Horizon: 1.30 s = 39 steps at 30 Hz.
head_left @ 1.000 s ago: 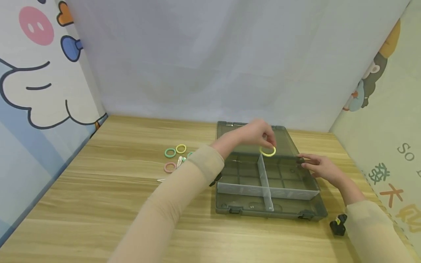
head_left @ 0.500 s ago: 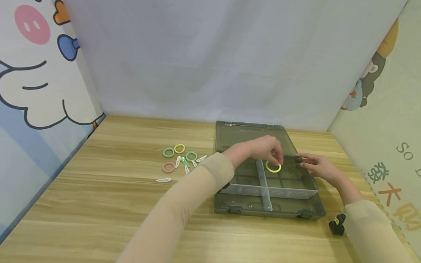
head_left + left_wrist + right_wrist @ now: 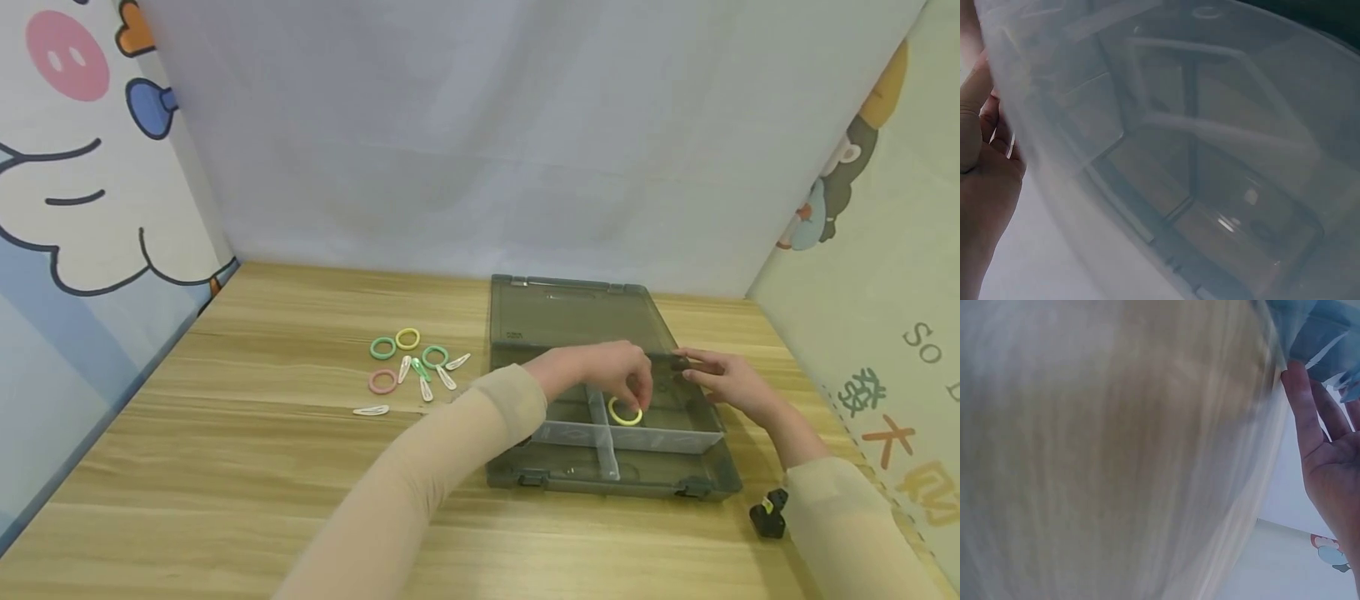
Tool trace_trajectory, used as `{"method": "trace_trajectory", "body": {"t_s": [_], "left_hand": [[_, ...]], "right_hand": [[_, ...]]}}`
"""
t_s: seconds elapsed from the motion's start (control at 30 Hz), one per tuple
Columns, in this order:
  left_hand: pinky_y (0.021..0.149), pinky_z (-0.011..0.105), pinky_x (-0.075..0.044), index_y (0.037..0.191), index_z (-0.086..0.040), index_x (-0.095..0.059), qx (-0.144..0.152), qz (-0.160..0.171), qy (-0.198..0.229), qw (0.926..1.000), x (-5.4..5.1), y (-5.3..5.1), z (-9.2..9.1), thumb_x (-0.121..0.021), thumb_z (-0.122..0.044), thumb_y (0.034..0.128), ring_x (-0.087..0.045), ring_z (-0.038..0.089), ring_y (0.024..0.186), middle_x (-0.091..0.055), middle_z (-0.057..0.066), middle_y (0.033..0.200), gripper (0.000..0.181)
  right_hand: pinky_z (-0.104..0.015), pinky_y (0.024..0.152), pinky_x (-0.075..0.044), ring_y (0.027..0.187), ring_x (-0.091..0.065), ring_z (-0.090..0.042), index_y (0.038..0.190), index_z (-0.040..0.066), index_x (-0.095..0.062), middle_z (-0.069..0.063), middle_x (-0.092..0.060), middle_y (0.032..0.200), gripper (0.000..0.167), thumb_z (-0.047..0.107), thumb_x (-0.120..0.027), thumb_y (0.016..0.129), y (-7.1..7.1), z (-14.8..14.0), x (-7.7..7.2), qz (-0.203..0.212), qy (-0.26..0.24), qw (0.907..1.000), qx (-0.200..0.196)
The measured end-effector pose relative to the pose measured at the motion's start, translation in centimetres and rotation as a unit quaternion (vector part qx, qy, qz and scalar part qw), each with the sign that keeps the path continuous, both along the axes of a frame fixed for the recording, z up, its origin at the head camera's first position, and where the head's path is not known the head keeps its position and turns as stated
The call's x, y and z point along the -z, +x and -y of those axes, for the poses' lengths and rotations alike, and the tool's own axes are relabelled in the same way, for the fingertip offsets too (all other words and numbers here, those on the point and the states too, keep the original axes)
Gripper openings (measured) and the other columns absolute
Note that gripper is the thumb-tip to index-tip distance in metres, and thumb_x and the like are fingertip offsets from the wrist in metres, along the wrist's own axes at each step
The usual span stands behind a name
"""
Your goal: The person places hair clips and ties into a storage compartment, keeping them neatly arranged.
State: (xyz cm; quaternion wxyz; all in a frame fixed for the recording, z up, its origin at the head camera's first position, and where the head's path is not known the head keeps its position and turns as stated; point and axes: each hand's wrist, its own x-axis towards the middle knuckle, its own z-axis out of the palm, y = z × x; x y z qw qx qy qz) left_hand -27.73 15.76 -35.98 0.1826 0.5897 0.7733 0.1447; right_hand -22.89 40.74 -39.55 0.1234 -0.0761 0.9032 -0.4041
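Observation:
My left hand [image 3: 624, 373] pinches a yellow hair tie [image 3: 626, 413] inside the back right compartment of a grey see-through storage box [image 3: 600, 493]. The tie hangs low behind the long divider [image 3: 660, 440]; whether it touches the bottom is hard to tell. In the left wrist view the left hand [image 3: 988, 162] shows only in part, past a blurred clear surface. My right hand [image 3: 727, 382] rests its fingertips on the box's right edge, near the lid hinge. Its fingers look extended in the right wrist view, where the hand [image 3: 1332, 450] touches the bluish box wall [image 3: 1329, 337].
The box lid [image 3: 573, 312] lies folded back toward the curtain. On the table's left lie green hair ties [image 3: 382, 348], a yellow one [image 3: 408, 339], a pink one [image 3: 382, 382], several white snap clips [image 3: 371, 410] and a green clip [image 3: 420, 369]. A black object [image 3: 768, 513] stands near the right sleeve.
My left hand has moved right, toward me and down with the yellow hair tie, from above the lid into the back right compartment. The right hand has stayed on the box edge.

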Motion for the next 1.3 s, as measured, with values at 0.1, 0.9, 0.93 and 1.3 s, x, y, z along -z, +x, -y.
{"method": "trace_trajectory", "body": {"t_s": [0.1,0.9,0.93,1.3], "left_hand": [[0.077,0.01,-0.043,0.093,-0.017,-0.075,0.005,0.0,-0.011,0.9999,0.6,0.1,-0.1,-0.071,-0.023,0.0831,-0.056,0.003,0.09,-0.064,-0.008,0.097,0.012],[0.073,0.011,-0.047,0.092,-0.02,-0.076,-0.007,0.007,-0.07,0.9975,1.4,0.6,-0.2,-0.072,-0.02,0.0834,-0.061,0.001,0.084,-0.069,-0.01,0.093,0.01],[0.073,0.011,-0.047,0.093,-0.02,-0.076,-0.008,0.008,-0.068,0.9976,1.3,0.7,-0.2,-0.072,-0.02,0.0832,-0.061,0.001,0.084,-0.068,-0.01,0.093,0.011],[0.079,0.011,-0.044,0.099,-0.018,-0.072,-0.028,0.019,-0.036,0.9988,-1.0,1.1,0.4,-0.073,-0.022,0.0824,-0.058,0.0,0.091,-0.065,-0.012,0.098,0.017]], "right_hand": [[-0.058,0.089,-0.046,0.126,-0.041,-0.046,0.145,0.006,-0.034,-0.028,-0.038,0.142,0.058,0.034,-0.051,0.097,-0.1,0.1,0.0,-0.002,0.003,1.0,0.0],[-0.06,0.088,-0.045,0.127,-0.039,-0.046,0.145,0.007,-0.035,-0.027,-0.034,0.145,0.057,0.034,-0.051,0.098,-0.1,0.8,-0.1,-0.006,0.004,0.9999,-0.009],[-0.06,0.088,-0.045,0.128,-0.038,-0.047,0.145,0.007,-0.035,-0.027,-0.034,0.145,0.057,0.034,-0.051,0.098,-0.1,0.7,-0.1,-0.006,0.004,0.9999,-0.008],[-0.059,0.085,-0.047,0.127,-0.038,-0.049,0.145,0.005,-0.035,-0.027,-0.034,0.145,0.056,0.033,-0.05,0.098,0.2,0.2,-0.1,-0.017,0.006,0.9998,-0.007]]}}
